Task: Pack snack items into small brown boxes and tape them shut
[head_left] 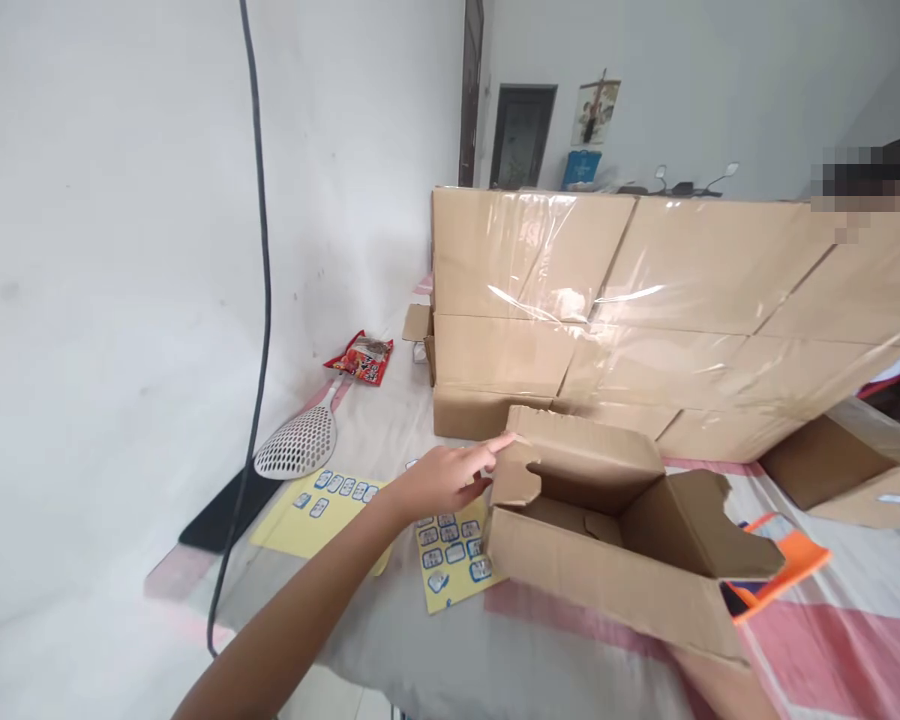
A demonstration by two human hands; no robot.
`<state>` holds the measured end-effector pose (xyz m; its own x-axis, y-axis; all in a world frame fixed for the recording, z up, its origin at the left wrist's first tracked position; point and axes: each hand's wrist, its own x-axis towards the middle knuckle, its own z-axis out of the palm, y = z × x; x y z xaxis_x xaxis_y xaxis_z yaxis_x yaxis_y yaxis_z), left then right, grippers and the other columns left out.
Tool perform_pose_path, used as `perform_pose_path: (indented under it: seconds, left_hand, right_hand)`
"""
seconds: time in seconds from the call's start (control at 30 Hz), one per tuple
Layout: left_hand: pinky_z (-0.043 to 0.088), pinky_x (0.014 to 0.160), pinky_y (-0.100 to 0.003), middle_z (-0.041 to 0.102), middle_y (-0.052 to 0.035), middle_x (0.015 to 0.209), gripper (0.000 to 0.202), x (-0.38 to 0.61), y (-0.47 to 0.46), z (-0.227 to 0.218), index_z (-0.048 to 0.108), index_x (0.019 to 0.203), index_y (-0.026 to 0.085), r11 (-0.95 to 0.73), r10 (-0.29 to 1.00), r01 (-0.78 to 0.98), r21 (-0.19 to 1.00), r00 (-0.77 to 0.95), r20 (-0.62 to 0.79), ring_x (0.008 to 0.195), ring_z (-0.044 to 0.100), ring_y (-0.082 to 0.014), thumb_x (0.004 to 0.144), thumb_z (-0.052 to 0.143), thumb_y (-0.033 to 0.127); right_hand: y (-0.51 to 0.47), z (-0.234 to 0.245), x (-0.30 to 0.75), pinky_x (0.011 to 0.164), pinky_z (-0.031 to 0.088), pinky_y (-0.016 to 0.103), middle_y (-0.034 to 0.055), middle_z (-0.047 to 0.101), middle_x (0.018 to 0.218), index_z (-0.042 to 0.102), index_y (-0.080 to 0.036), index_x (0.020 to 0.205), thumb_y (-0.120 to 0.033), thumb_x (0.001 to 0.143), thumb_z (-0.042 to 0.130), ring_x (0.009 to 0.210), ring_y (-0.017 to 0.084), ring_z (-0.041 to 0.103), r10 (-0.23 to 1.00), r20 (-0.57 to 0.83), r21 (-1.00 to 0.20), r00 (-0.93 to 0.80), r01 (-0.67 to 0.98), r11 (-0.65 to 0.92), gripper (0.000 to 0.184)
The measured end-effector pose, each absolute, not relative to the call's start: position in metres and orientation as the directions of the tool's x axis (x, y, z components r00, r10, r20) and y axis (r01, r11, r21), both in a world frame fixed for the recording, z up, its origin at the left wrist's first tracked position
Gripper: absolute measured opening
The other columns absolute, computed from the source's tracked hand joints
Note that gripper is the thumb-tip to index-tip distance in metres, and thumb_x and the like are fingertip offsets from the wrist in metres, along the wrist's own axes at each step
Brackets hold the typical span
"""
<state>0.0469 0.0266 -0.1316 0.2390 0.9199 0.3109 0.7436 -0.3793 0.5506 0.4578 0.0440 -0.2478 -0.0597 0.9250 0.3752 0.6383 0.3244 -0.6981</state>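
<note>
An open cardboard box (600, 580) with its top flaps spread rests on the striped cloth in front of me. My left hand (442, 482) is at its left end. The index finger is stretched out against the box's upper left edge, and the other fingers are loosely bent with nothing visible between them. What looks like my right forearm (727, 682) shows at the bottom, below the box's near right corner. The box hides that hand. A yellow sheet with blue-edged stickers (450, 560) lies partly beneath the box's left end.
A plastic-wrapped stack of cartons (525, 260) stands behind the box. On the left are another yellow sticker sheet (292, 515), a white skimmer (300, 443), a red packet (364, 357) and a hanging black cable (265, 270). Another open carton (832, 460) and an orange item (795, 570) lie right.
</note>
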Motion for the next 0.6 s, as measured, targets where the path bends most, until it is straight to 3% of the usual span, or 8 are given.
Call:
perform_pose_path:
  seconds: [0.1, 0.23, 0.33, 0.43, 0.6]
  left_hand:
    - [0.053, 0.071, -0.029, 0.069, -0.0082, 0.126, 0.029, 0.001, 0.058, -0.153, 0.062, 0.093, 0.022, -0.131, 0.896, 0.608, 0.783, -0.265, 0.356, 0.075, 0.067, -0.0148, 0.078, 0.079, 0.041]
    - [0.059, 0.071, -0.031, 0.058, -0.0136, 0.134, 0.037, -0.085, 0.093, -0.151, 0.054, 0.127, 0.02, 0.076, 0.715, 0.447, 0.892, -0.647, 0.264, 0.098, 0.068, -0.0198, 0.096, 0.06, 0.039]
    - [0.06, 0.084, -0.04, 0.062, -0.0117, 0.129, 0.04, -0.127, 0.115, -0.141, 0.057, 0.132, 0.017, 0.177, 0.67, 0.353, 0.919, -0.727, 0.15, 0.103, 0.067, -0.0217, 0.098, 0.062, 0.039]
    - [0.058, 0.093, -0.045, 0.063, -0.0112, 0.128, 0.039, -0.139, 0.129, -0.138, 0.061, 0.131, 0.016, 0.212, 0.673, 0.362, 0.908, -0.728, 0.133, 0.11, 0.066, -0.0235, 0.098, 0.063, 0.038]
    - [0.058, 0.094, -0.046, 0.062, -0.0118, 0.131, 0.041, -0.133, 0.127, -0.137, 0.06, 0.131, 0.016, 0.102, 0.717, 0.648, 0.755, -0.574, 0.395, 0.111, 0.065, -0.0242, 0.098, 0.064, 0.038]
  right_hand:
    - [0.049, -0.261, 0.448, 0.084, 0.063, 0.051, 0.0118, 0.076, 0.102, 0.07, -0.024, 0.112, -0.051, 0.082, 0.063, 0.101, 0.037, 0.073, 0.919, 0.386, -0.721, -0.075, 0.598, 0.352, 0.041]
    - [0.052, -0.271, 0.446, 0.086, 0.063, 0.049, 0.0124, 0.076, 0.105, 0.069, -0.021, 0.103, -0.045, 0.083, 0.063, 0.101, 0.034, 0.073, 0.91, 0.397, -0.7, -0.12, 0.602, 0.385, 0.032]
    - [0.057, -0.274, 0.448, 0.085, 0.063, 0.047, 0.0136, 0.076, 0.105, 0.07, -0.019, 0.1, -0.046, 0.081, 0.063, 0.103, 0.034, 0.072, 0.9, 0.413, -0.683, -0.138, 0.607, 0.407, 0.033]
    - [0.063, -0.274, 0.452, 0.087, 0.063, 0.048, 0.0126, 0.076, 0.103, 0.072, -0.02, 0.099, -0.047, 0.078, 0.065, 0.106, 0.036, 0.072, 0.912, 0.362, -0.659, -0.192, 0.64, 0.396, 0.035]
    - [0.06, -0.264, 0.451, 0.087, 0.064, 0.05, 0.0109, 0.076, 0.098, 0.075, -0.024, 0.105, -0.039, 0.081, 0.059, 0.1, 0.035, 0.073, 0.915, 0.183, -0.682, -0.36, 0.623, 0.382, 0.032]
